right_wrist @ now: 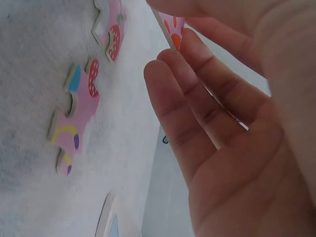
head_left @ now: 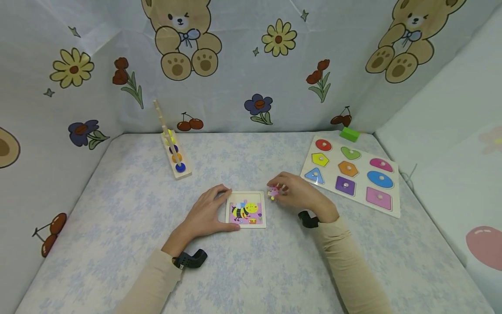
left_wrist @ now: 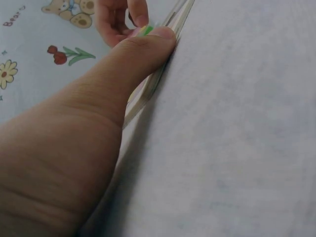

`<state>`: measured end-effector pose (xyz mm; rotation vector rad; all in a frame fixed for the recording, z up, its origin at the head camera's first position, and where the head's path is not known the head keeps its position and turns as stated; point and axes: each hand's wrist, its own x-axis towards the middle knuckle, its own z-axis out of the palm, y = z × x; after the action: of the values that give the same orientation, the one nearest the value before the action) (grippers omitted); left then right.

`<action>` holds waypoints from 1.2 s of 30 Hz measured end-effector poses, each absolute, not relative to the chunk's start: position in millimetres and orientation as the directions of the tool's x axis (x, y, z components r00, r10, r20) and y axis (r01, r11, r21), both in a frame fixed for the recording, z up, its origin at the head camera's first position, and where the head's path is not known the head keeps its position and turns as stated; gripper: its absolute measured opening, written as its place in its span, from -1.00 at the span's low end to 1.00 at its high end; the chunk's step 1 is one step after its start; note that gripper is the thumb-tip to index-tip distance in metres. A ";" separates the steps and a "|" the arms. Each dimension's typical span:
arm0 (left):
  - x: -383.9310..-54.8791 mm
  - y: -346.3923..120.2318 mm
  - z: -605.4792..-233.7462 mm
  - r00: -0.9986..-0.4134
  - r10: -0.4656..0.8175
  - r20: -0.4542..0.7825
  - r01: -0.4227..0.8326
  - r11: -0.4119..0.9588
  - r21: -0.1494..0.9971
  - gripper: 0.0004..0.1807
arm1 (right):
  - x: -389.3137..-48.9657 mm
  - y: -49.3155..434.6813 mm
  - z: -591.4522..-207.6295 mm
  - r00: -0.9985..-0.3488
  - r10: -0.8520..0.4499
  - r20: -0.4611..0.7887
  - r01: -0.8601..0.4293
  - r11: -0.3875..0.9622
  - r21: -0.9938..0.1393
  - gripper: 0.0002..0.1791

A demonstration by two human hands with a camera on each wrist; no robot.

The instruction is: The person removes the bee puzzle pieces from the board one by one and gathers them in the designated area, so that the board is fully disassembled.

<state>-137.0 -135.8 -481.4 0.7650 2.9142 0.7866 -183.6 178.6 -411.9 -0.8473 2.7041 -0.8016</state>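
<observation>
A square wooden jigsaw tray [head_left: 246,192] with a yellow-and-black bee picture lies flat on the table. My left hand [head_left: 209,212] holds it at its left side, index finger by the upper corner and thumb along the near edge. In the left wrist view, the thumb [left_wrist: 148,47] presses on the tray's rim [left_wrist: 163,64]. Just right of the tray, my right hand [head_left: 292,190] pinches a pink jigsaw piece with orange-red marks [right_wrist: 174,32]. Beneath that hand lie a pink, yellow and blue piece [right_wrist: 81,111] and another pink piece with a red dotted patch [right_wrist: 114,29].
A white shape board [head_left: 333,176] with knobbed colored shapes lies at the right. Behind it sits a green block [head_left: 349,134]. At the back left stands a wooden peg stand [head_left: 182,175] with colored pieces. A printed cloth [head_left: 231,52] hangs behind the table.
</observation>
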 end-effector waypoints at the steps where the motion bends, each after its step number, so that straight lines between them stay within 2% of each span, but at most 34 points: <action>1: -136.9 -135.8 -481.4 -0.878 0.468 0.103 0.456 0.750 0.478 0.27 | -183.9 179.9 -411.8 -0.817 -0.577 -0.022 -0.472 0.690 -0.549 -0.60; 7: -137.0 -135.8 -481.7 -0.875 0.470 0.111 0.462 0.745 0.482 0.27 | -185.8 188.6 -412.2 -0.819 -0.574 -0.024 -0.476 0.702 -0.530 -0.61; 27: -136.8 -135.9 -480.4 -0.877 0.468 0.105 0.456 0.746 0.486 0.26 | -188.9 218.4 -406.3 -0.822 -0.562 -0.090 -0.407 0.690 -0.599 -0.61; 36: -136.7 -136.1 -480.1 -0.879 0.466 0.102 0.452 0.744 0.493 0.27 | -191.6 232.5 -408.5 -0.833 -0.551 -0.045 -0.418 0.680 -0.602 -0.58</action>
<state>-136.7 -136.1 -480.1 0.7653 2.9075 0.8102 -191.6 232.5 -408.5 -0.7821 2.6710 -0.8752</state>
